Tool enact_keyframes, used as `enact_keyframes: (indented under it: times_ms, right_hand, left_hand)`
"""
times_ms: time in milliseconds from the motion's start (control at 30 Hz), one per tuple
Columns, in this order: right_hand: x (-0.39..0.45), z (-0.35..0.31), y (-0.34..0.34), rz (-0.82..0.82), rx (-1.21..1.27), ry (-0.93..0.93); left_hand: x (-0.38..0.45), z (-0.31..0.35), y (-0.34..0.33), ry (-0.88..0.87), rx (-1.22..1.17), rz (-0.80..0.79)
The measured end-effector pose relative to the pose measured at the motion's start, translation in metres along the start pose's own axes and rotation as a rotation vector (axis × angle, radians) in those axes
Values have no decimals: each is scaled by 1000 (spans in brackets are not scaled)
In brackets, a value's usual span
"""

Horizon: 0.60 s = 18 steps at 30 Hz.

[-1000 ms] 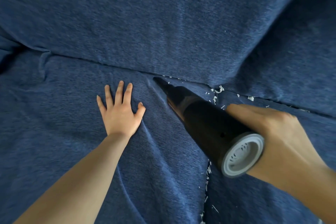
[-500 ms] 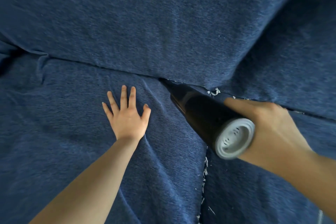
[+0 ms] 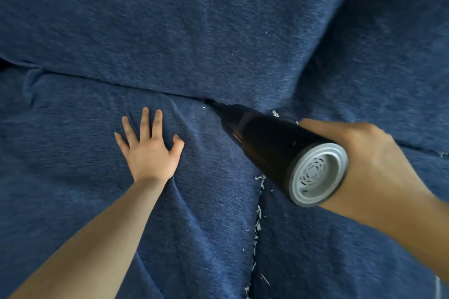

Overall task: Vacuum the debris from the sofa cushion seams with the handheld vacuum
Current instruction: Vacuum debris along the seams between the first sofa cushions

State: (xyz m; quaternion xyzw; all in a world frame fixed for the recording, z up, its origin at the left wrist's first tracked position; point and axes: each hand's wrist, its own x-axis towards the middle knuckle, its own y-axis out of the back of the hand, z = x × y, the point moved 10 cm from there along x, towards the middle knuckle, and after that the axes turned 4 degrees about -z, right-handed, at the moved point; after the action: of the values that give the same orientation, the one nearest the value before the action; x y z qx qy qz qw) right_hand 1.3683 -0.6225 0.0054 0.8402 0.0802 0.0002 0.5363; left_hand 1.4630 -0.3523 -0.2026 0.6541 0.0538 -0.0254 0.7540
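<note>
Blue sofa cushion (image 3: 73, 201) fills view, white debris (image 3: 258, 213) in its seams; left hand (image 3: 150, 150) pressed flat, fingers spread; right hand (image 3: 359, 153) grip clamped on black vacuum (image 3: 272, 150), nozzle in back seam.

Left hand (image 3: 151, 150): palm down, fingers straight & spread, thumb out to the right, forearm extended up from lower left. Right hand (image 3: 359, 153): fingers curled in a grip, wrist bent, forearm entering from lower right.
</note>
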Motion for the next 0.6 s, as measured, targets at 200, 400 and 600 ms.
enact_keyframes:
  times_ms: [200,400,600]
  right_hand:
    - [-3,14,-7,-5,28,18]
    - [13,28,-29,-10,96,-24]
    - [-5,18,-9,25,116,22]
  left_hand:
    - [1,1,-1,14,11,6]
    - [2,0,0,19,-2,10]
    - [1,0,1,20,18,-6]
